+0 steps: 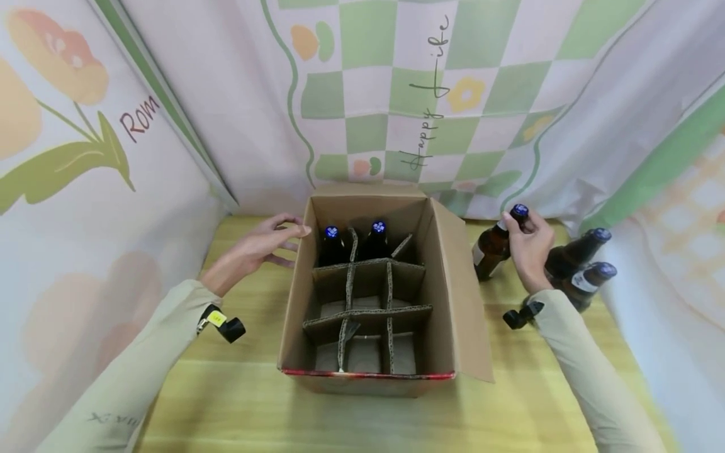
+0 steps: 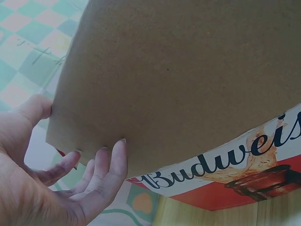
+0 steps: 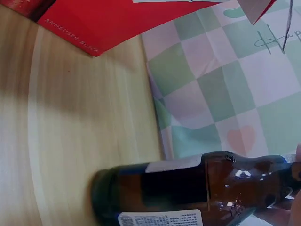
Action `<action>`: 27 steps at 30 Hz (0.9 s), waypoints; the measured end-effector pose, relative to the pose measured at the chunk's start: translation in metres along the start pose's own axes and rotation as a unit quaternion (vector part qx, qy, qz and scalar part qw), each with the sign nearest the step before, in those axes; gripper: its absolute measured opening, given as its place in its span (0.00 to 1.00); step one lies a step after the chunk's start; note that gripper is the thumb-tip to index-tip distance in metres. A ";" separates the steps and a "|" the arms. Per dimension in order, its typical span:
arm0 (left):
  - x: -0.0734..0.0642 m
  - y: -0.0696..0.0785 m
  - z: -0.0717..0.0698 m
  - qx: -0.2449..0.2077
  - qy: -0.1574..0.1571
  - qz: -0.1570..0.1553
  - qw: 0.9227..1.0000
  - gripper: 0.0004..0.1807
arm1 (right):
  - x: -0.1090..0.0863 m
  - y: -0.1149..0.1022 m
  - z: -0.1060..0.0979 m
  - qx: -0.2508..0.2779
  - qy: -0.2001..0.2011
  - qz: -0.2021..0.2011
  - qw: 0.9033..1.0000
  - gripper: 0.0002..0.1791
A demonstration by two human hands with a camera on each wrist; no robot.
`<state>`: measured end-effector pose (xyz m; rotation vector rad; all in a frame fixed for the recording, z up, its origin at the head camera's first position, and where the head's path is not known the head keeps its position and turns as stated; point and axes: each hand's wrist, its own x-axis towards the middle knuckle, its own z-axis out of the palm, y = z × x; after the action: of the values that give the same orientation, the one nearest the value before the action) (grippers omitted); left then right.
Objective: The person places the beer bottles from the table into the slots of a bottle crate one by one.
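A cardboard box with dividers stands open at the centre of the head view. Two blue-capped bottles, a left one and a middle one, sit in its back row. By the box's left wall, my left hand touches the side with loosely bent fingers; in the left wrist view its fingertips meet a brown flap. To the right of the box, my right hand grips a brown beer bottle by the neck. That bottle leans; whether its base touches the table cannot be told.
Two more beer bottles, a rear one and a front one, stand beyond my right wrist. The box's right flap folds outward towards the held bottle. A patterned curtain borders the wooden table at the back.
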<state>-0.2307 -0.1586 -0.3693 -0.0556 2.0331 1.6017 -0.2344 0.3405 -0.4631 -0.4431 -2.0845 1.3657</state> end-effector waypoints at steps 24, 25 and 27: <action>0.000 0.001 -0.001 -0.010 -0.008 -0.010 1.000 0.29 | -0.002 -0.117 -0.027 0.091 0.017 -0.110 0.990 0.11; 0.001 0.001 -0.001 -0.010 -0.007 -0.010 1.000 0.30 | -0.004 -0.124 -0.028 0.101 0.021 -0.121 0.987 0.11; 0.001 0.001 -0.001 -0.012 -0.006 -0.010 1.000 0.30 | -0.005 -0.137 -0.030 0.126 0.020 -0.137 0.982 0.10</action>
<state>-0.2324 -0.1592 -0.3691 -0.0734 1.9991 1.6102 -0.2051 0.3022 -0.3309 -0.0738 -1.8286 1.4148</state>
